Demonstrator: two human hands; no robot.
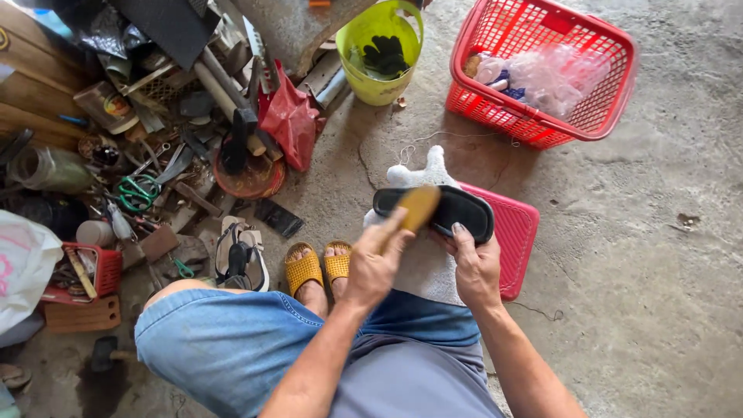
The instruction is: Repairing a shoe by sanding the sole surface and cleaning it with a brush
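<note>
A seated person's right hand (pixel 474 267) grips a black rubber sandal (pixel 445 210) over a white cloth (pixel 424 267) on the knee. The left hand (pixel 374 267) clasps a wooden brush (pixel 416 207) against its sole; brushing looks underway, finish unclear.

brush (pixel 418 206) blurred, basket (pixel 596 124) bag contents unclear

Both forearms are bare, with no sleeves, watch or rings showing; the left hand (pixel 373 267) and right hand (pixel 477 267) sit near the middle of the frame. Faded blue denim shorts (pixel 224 340) with a stitched hem cover the lower centre, a grey shirt hem (pixel 410 379) overlapping them. Yellow perforated plastic slide sandals (pixel 317 267) cover both feet, centre-left.
</note>
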